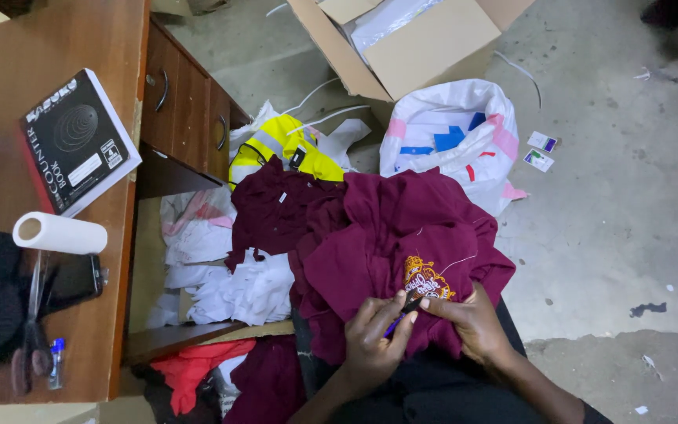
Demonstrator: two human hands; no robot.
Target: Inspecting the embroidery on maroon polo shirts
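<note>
A maroon garment (pixel 386 235) with an orange and white embroidered emblem (pixel 425 279) lies across my lap. My left hand (pixel 374 341) is closed around a small blue-handled tool (pixel 399 316) whose dark tip touches the cloth just below the emblem. My right hand (pixel 472 318) pinches the fabric at the emblem's lower edge, fingers closed on the cloth. A loose white thread trails from the emblem toward the right.
A wooden desk (pixel 56 47) at left carries a black book (pixel 76 141), a white paper roll (pixel 60 233), a phone (pixel 72 281) and scissors (pixel 33 330). More maroon, white, red and yellow (pixel 280 141) garments pile beside it. A white sack (pixel 453 137) and a cardboard box (pixel 417 39) stand on the concrete floor.
</note>
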